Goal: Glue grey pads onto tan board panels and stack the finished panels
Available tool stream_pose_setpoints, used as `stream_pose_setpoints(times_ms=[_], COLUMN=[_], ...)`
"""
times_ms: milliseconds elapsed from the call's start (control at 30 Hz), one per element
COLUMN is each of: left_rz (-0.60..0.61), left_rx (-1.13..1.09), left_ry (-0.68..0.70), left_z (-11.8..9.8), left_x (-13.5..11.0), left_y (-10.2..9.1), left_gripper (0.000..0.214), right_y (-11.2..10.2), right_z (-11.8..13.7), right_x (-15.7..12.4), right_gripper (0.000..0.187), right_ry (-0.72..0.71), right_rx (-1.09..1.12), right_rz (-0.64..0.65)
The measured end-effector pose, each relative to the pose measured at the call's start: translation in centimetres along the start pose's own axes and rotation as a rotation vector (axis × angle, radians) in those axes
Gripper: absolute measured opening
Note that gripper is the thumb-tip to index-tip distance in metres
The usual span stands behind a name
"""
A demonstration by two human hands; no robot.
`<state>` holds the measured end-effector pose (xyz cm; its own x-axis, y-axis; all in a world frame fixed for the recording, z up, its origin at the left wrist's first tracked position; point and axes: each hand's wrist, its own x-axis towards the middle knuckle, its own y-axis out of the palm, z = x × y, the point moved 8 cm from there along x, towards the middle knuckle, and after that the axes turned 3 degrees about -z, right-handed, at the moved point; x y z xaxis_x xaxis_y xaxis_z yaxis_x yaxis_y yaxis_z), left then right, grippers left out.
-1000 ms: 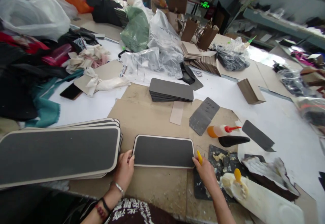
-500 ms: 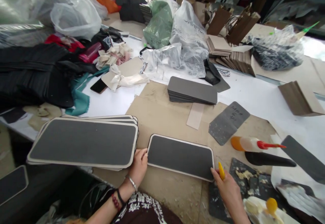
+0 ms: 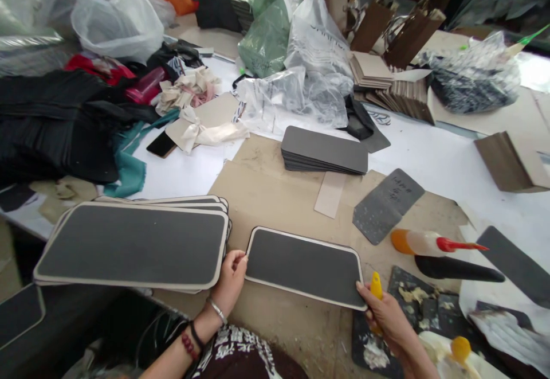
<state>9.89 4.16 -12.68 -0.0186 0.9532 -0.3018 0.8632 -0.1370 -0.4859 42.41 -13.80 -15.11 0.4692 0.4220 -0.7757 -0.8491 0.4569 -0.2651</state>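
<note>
A dark grey rectangular panel [image 3: 303,267] with rounded corners and a pale border spans between my hands, low over the brown board. My left hand [image 3: 232,278] pinches its left edge. At the lower right corner my right hand [image 3: 382,310] is closed on the panel, thumb on top. The same hand keeps a yellow-handled tool [image 3: 376,285] upright in its grip; the tool's working end cannot be made out. Beside my left hand lies a stack of larger pale-bordered grey panels [image 3: 133,244]. Further back sits a pile of plain dark grey panels [image 3: 324,144].
A glue bottle [image 3: 423,243] with a red nozzle lies at the right, beside a glue-stained dark mat [image 3: 408,276]. A marked grey template [image 3: 389,204] rests behind it. Plastic bags [image 3: 318,40] and cardboard stacks [image 3: 511,161] stand further off. Black material [image 3: 55,121] is heaped left.
My right hand has turned slightly on the panel's corner, and more of the yellow-handled tool shows beneath it. Both hands keep their hold. The whole view has shifted a little.
</note>
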Motion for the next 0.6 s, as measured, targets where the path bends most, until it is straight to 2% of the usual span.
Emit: stream_pose_setpoints(times_ms=[67,100,133,233,267,333,400,500,600], left_rz=[-0.033,0.024,0.146,0.678,0.816,0.969,1.016,0.977,0.897], left_rx=[0.085,0.12,0.146,0.181,0.189,0.217,0.261,0.328,0.384], left_ry=[0.131,0.216,0.3,0.498,0.553,0.66,0.794,0.961,0.915], left_z=[-1.5,-2.4,-3.3,-5.2,-5.5,-6.2,-6.7,-6.5,-4.7], left_x=[-1.2,-2.1,-3.2,-7.7,-9.1,-11.0,-11.8,-11.8,-10.4], left_y=[-0.6,-0.3,0.7,4.8,5.9,7.6,9.0,10.8,12.3], left_gripper=[0.026,0.024,0.022,0.024,0.026,0.03,0.035,0.046,0.053], right_y=[0.1,0.0,-0.1,-0.4,-0.4,-0.4,-0.4,-0.1,0.4], right_z=[0.6,1.0,1.4,2.8,3.2,3.8,4.2,4.9,5.8], right_x=[-0.6,-0.9,-1.3,-2.4,-2.7,-3.3,-3.9,-5.1,-6.9], right_gripper=[0.047,0.047,0.048,0.05,0.051,0.052,0.053,0.053,0.052], right_ry=[-0.002,-0.006,-0.013,-0.049,-0.059,-0.073,-0.083,-0.102,-0.121], right_rx=[0.024,0.032,0.037,0.034,0.029,0.019,0.022,0.028,0.006], right_rz=[0.013,0.009,-0.005,-0.055,-0.069,-0.095,-0.129,-0.157,-0.164])
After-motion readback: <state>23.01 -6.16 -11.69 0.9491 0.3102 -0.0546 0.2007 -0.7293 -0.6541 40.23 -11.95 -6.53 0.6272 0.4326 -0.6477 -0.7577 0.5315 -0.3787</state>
